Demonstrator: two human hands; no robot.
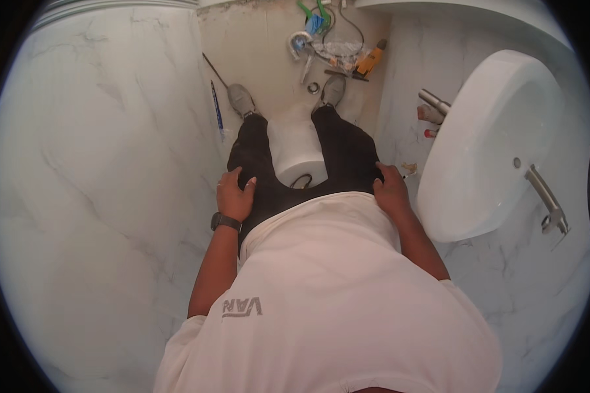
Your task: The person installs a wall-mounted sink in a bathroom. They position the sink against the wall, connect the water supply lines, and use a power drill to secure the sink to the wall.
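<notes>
My left hand, with a dark watch on its wrist, rests against the side of my black trousers at the upper thigh. Its thumb stands apart from its fingers, and some fingertips are hidden. On the other side, my right hand touches the trousers at the hip, thumb and fingers spread. I see no tool in either hand. Between my legs is a white rounded fixture with a dark curved thing on it.
A white washbasin with a metal tap stands close at the right. On the floor beyond my shoes lie an orange-yellow power tool, cables, plastic wrapping and green handles. A blue rod-like thing is at the left.
</notes>
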